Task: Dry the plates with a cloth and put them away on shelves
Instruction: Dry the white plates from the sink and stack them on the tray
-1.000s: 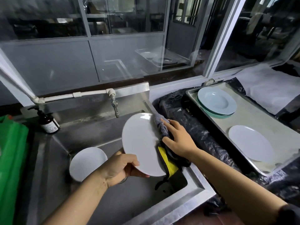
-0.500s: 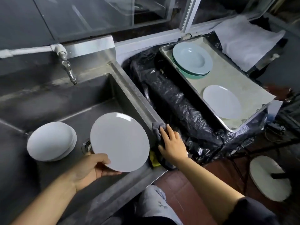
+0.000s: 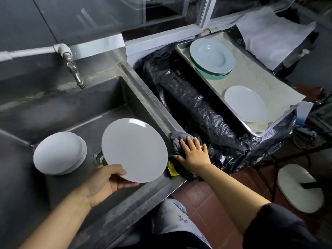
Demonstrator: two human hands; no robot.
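One head cam only, worn by the person, looking steeply down and fwd. Close over the sink (image 3: 136, 90) at left-centre, tray (image 3: 265, 130) at right, own forearms and lap at bottom edge. Wide-angle, edges bend.

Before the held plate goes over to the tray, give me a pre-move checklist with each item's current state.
1. Plate gripped: ok, the left hand holds its near rim, thumb on top.
2. Plate dry: cannot tell, no drops show but the surface is too plain to judge.
3. Cloth out of the way: ok, it lies on the sink edge under the flat right hand, apart from the plate.
4. Room on the tray: ok, bare liner shows between the green stack and the white plate.
5. More plates waiting: ok, a stack sits in the sink.
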